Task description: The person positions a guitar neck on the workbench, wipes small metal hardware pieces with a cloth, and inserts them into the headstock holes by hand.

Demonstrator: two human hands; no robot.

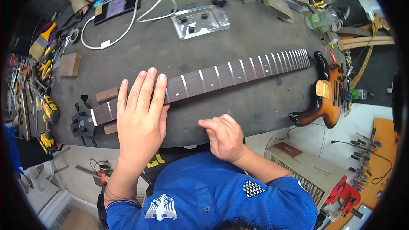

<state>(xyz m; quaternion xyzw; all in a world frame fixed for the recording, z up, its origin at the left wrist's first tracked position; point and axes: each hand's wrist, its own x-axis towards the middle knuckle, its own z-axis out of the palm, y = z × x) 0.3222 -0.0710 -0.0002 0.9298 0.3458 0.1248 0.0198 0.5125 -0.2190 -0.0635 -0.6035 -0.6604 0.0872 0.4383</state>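
My left hand lies flat across the dark fretboard of a guitar neck, palm down, fingers stretched out, over the frets near the nut. The neck runs slantwise over the bench, its black headstock with tuning pegs at the left. Two small wooden blocks sit beside the neck near the headstock, one above and one below. Below the neck, apart from it, my right hand is held up with its fingers curled in. Nothing shows in it, though its palm is hidden.
A sunburst guitar body rests at the bench's right edge. Behind the neck lie a clear plastic tray with small black parts, a white cable and a wood block. Tools and a yellow drill crowd the left.
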